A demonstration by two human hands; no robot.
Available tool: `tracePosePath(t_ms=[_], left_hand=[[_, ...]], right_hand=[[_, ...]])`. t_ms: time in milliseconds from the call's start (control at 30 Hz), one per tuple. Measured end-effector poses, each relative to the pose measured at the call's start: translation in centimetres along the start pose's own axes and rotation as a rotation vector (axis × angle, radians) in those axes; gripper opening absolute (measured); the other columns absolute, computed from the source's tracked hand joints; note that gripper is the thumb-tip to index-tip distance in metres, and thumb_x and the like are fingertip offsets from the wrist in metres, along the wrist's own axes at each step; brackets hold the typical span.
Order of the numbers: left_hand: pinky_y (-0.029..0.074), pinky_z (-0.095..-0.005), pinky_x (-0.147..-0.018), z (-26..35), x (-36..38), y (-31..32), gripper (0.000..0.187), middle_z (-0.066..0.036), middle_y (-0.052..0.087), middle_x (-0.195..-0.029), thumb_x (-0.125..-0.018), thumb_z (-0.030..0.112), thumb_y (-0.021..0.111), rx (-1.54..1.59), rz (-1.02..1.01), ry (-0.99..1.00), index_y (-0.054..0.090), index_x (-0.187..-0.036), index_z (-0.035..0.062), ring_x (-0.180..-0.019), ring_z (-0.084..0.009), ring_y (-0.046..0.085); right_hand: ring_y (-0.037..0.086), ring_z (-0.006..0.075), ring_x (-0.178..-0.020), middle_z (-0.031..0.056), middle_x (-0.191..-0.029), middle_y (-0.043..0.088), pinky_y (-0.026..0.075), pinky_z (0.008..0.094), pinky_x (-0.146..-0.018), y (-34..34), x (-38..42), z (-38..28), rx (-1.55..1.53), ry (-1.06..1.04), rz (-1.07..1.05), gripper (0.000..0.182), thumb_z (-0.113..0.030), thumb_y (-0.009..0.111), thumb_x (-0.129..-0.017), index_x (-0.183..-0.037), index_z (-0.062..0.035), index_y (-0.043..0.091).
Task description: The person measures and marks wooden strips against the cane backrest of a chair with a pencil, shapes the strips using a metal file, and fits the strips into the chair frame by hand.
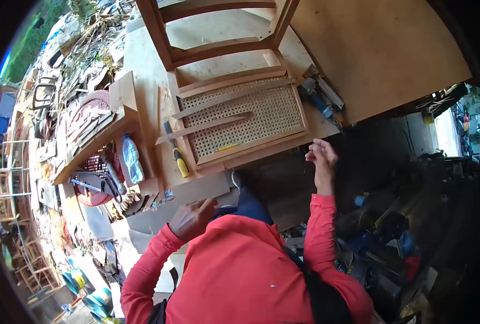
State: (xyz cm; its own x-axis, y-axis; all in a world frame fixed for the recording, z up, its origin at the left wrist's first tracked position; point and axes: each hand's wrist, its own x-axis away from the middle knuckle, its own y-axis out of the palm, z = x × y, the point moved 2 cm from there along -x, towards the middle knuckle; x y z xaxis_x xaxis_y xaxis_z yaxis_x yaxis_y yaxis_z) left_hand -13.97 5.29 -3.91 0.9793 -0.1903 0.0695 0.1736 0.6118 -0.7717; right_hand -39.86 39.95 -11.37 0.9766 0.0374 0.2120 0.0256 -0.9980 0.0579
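Observation:
A wooden chair frame (pixel 218 51) with a woven cane panel (pixel 272 116) lies on the workbench. Two thin wooden strips rest across the cane, one (pixel 213 127) with a rounded end. Beside the panel's left edge is a yellow-and-black handled tool (pixel 181 163). My left hand (pixel 193 219) is in front of the bench edge, its fingers curled; whether it holds anything is hidden. To the right, my right hand (pixel 323 157) is raised near the bench's front edge, fingers bent and partly apart, with nothing visible in it.
A blue power tool (pixel 320 102) lies at the panel's right. A plastic bottle (pixel 132 159) stands in a side compartment at the left, below a shelf of wood scraps (pixel 91 129). A large wooden board (pixel 380 54) covers the upper right. Dark clutter fills the lower right.

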Motion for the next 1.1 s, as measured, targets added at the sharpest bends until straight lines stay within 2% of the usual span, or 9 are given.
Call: tracePosePath(t_ms=[100,267,300,533,667,800,900,1000,1100], left_hand=[[0.054,-0.0479,-0.062,-1.4,2.0,1.6,0.023,-0.017,0.072,-0.091,-0.098,0.013,0.071,0.000,0.039,-0.075,0.062,-0.118,0.0064,-0.076,-0.0401,0.072],[0.055,-0.0486,-0.064,-1.6,1.5,3.0,0.022,-0.016,0.073,-0.098,-0.099,0.013,0.070,0.027,0.097,-0.135,0.062,-0.118,0.0066,-0.081,-0.0395,0.072],[0.055,-0.0487,-0.065,-1.6,1.1,3.1,0.022,-0.016,0.073,-0.100,-0.099,0.013,0.070,0.039,0.115,-0.134,0.062,-0.118,0.0065,-0.081,-0.0395,0.072],[0.058,-0.0492,-0.071,-1.4,-0.2,3.4,0.019,-0.017,0.073,-0.102,-0.102,0.012,0.067,0.148,0.178,-0.243,0.063,-0.119,0.0056,-0.086,-0.0413,0.072],[0.058,-0.0496,-0.073,-2.9,-1.0,3.0,0.017,-0.018,0.071,-0.102,-0.102,0.009,0.065,0.175,0.219,-0.336,0.062,-0.118,0.0051,-0.089,-0.0421,0.072],[0.057,-0.0502,-0.073,-4.9,-3.5,2.2,0.018,-0.018,0.070,-0.101,-0.101,0.010,0.065,0.134,0.246,-0.371,0.060,-0.118,0.0059,-0.090,-0.0424,0.071],[0.056,-0.0504,-0.072,-4.8,-4.0,1.6,0.019,-0.018,0.070,-0.099,-0.100,0.010,0.066,0.115,0.295,-0.438,0.059,-0.117,0.0066,-0.089,-0.0431,0.071],[0.056,-0.0504,-0.072,-4.6,-4.8,0.8,0.021,-0.018,0.070,-0.099,-0.100,0.010,0.067,0.110,0.361,-0.519,0.058,-0.118,0.0070,-0.089,-0.0438,0.071],[0.056,-0.0503,-0.072,-3.9,-3.5,0.5,0.021,-0.017,0.070,-0.100,-0.100,0.011,0.068,0.107,0.431,-0.626,0.058,-0.119,0.0075,-0.089,-0.0433,0.071]], right_hand=[[0.071,0.0112,-0.080,0.0045,-0.091,0.071,0.058,0.0279,-0.071,4.8,-1.1,3.6,0.090,0.033,-0.106,0.022,-0.012,0.070,-0.103,-0.121,0.0012,0.070],[0.072,0.0118,-0.083,0.0047,-0.101,0.072,0.058,0.0261,-0.070,10.4,0.2,5.7,0.124,0.027,-0.177,0.019,-0.005,0.069,-0.103,-0.120,0.0030,0.069],[0.069,0.0095,-0.080,0.0033,-0.095,0.071,0.058,0.0251,-0.071,11.1,0.4,5.7,0.102,0.027,-0.182,0.019,-0.002,0.068,-0.102,-0.120,0.0027,0.069],[0.068,0.0086,-0.081,0.0015,-0.096,0.069,0.057,0.0250,-0.069,12.7,-4.3,7.0,0.247,-0.025,-0.189,0.013,-0.003,0.067,-0.103,-0.116,0.0006,0.069],[0.064,0.0074,-0.081,0.0016,-0.094,0.070,0.054,0.0259,-0.072,13.7,-7.8,7.3,0.338,-0.189,-0.207,0.011,-0.001,0.067,-0.101,-0.111,0.0008,0.071],[0.065,0.0211,-0.087,0.0083,-0.099,0.064,0.053,0.0345,-0.077,17.6,-8.7,4.1,0.622,-0.566,-0.356,0.016,0.004,0.071,-0.094,-0.109,0.0002,0.070],[0.062,0.0326,-0.095,0.0127,-0.104,0.060,0.052,0.0424,-0.083,22.0,-8.2,3.1,0.682,-0.852,-0.491,0.025,0.006,0.074,-0.087,-0.110,-0.0011,0.070],[0.060,0.0369,-0.103,0.0134,-0.109,0.061,0.052,0.0477,-0.090,26.1,-7.0,2.7,0.694,-0.923,-0.683,0.030,0.005,0.077,-0.083,-0.111,-0.0026,0.070],[0.059,0.0355,-0.108,0.0134,-0.113,0.060,0.051,0.0483,-0.096,28.6,-5.8,3.0,0.705,-0.921,-0.821,0.037,0.004,0.079,-0.080,-0.115,-0.0028,0.069]])
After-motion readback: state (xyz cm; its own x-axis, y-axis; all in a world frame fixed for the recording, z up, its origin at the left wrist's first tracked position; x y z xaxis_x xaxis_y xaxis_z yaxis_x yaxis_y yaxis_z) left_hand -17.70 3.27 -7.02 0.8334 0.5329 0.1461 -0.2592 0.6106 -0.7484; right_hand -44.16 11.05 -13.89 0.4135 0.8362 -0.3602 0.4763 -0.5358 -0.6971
